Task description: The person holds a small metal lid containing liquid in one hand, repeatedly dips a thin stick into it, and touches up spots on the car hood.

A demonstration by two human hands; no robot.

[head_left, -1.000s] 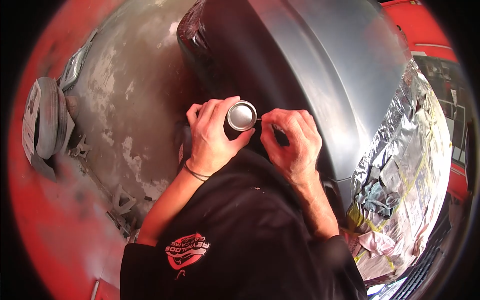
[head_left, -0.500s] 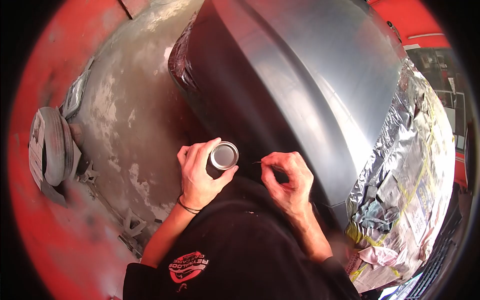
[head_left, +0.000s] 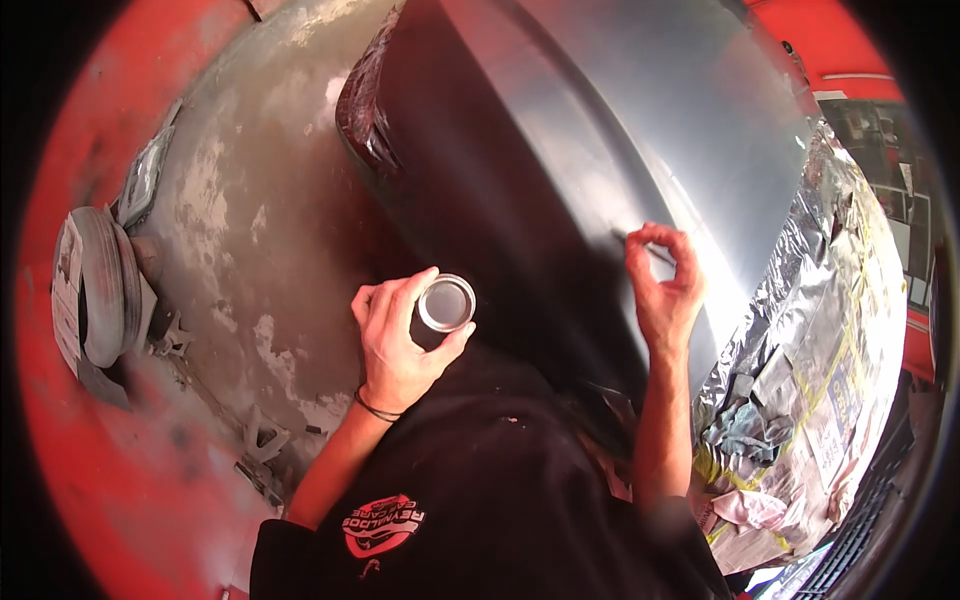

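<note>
My left hand [head_left: 390, 335] is wrapped round a small round metal can [head_left: 446, 303], whose grey disc-like top faces up at me. A dark band sits on a black-sleeved arm's wrist just below it. Over the dark grey car hood [head_left: 520, 230], my right hand [head_left: 668, 295] is pinched, thumb and forefinger together. A thin needle-like thing seems to be in the pinch, though it barely shows here. Those fingertips are close to the hood's raised crease; whether they touch it I cannot tell.
Foil and paper masking [head_left: 800, 380] covers the car on the right, with a grey-blue rag [head_left: 745, 430] on it. Crinkled plastic [head_left: 365, 115] covers the hood's far-left corner. A dusty tyre [head_left: 105, 285] stands at left on the stained floor [head_left: 250, 200].
My right hand has moved up and to the right, from in front of my body to over the hood, still pinched. My left hand keeps hold of the can nearly in place.
</note>
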